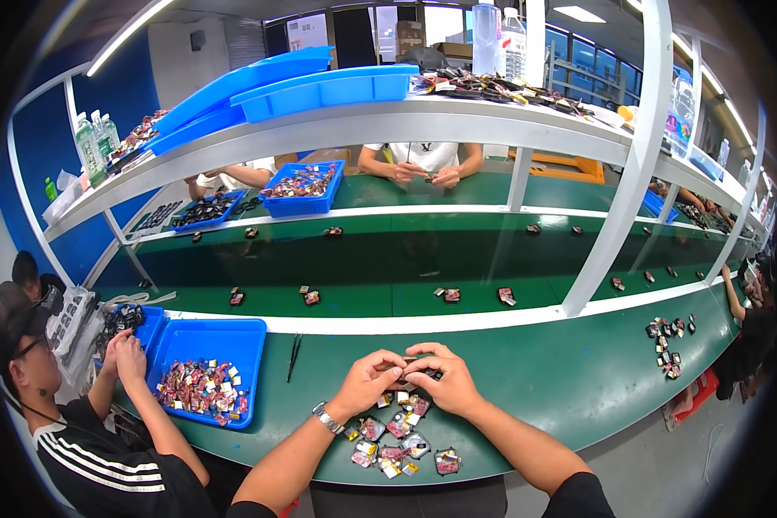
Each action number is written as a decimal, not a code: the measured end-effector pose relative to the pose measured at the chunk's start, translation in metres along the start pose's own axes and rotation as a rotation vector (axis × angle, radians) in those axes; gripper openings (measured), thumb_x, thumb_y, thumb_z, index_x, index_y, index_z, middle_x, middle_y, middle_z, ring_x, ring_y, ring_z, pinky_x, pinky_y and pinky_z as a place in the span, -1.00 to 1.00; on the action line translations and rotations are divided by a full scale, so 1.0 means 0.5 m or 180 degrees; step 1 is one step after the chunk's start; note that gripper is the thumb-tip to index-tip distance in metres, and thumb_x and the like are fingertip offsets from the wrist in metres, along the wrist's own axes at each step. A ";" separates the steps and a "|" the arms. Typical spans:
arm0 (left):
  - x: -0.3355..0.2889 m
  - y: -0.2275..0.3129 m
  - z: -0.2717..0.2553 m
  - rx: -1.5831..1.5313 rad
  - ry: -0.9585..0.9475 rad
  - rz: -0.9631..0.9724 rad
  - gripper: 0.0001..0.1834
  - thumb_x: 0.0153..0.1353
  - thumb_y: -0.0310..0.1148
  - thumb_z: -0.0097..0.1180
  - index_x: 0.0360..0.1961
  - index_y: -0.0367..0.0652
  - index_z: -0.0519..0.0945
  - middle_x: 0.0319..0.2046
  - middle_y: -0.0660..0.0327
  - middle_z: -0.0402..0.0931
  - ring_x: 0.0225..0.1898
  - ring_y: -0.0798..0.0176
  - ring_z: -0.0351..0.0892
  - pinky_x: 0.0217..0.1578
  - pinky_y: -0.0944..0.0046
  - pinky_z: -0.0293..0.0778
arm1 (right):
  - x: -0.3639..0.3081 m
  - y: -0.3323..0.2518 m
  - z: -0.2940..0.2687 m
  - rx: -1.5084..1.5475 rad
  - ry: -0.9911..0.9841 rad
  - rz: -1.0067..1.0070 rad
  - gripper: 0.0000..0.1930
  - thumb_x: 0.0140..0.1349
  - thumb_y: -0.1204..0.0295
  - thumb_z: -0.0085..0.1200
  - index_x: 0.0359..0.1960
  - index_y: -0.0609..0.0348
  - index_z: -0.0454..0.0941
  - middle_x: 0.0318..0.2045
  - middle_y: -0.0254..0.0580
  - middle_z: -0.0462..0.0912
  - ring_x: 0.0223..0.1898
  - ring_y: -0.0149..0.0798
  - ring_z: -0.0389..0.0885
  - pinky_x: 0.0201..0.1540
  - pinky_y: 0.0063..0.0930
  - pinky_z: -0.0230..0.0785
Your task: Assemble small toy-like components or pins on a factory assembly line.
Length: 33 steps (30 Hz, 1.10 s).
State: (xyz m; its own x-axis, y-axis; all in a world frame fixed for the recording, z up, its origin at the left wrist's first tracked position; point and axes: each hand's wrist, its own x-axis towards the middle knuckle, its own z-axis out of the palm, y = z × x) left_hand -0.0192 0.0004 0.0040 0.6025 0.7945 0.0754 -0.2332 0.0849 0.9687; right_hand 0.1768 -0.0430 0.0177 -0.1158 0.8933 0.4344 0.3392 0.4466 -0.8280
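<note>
My left hand [374, 382], with a metal watch on its wrist, meets my right hand [445, 382] over the green bench. Fingers of both are closed around a small dark electronic part [423, 374], mostly hidden by them. Just below them, toward me, lies a loose group of small electronic modules [395, 453] with reddish circuit boards, black casings and silver or yellow pieces. Left of my left hand, a pair of dark tweezers [294, 356] rests on the bench.
A blue tray [262, 345] of similar modules stands at left, beside a co-worker [86, 440]. Beyond a white rail [337, 325], spaced modules lie on a green belt [380, 268]. A white post [617, 190] rises at right. More modules [667, 350] sit at the right.
</note>
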 end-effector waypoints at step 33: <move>0.002 0.007 0.013 -0.0191 -0.0028 -0.0137 -0.69 0.37 -0.58 -0.11 0.12 -0.28 0.37 0.08 0.07 0.47 0.03 0.29 0.54 -0.02 0.33 0.59 | -0.009 -0.004 0.011 -0.0799 0.0282 -0.0355 -0.81 0.04 0.53 0.26 -0.28 0.04 0.73 -0.04 -0.22 0.60 0.02 -0.12 0.50 0.00 -0.33 0.49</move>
State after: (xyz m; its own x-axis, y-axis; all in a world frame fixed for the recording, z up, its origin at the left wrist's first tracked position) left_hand -0.0145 -0.0023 0.0090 0.6197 0.7840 0.0362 -0.2519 0.1550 0.9553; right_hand 0.1715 -0.0477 0.0155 -0.0873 0.8264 0.5563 0.5506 0.5054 -0.6644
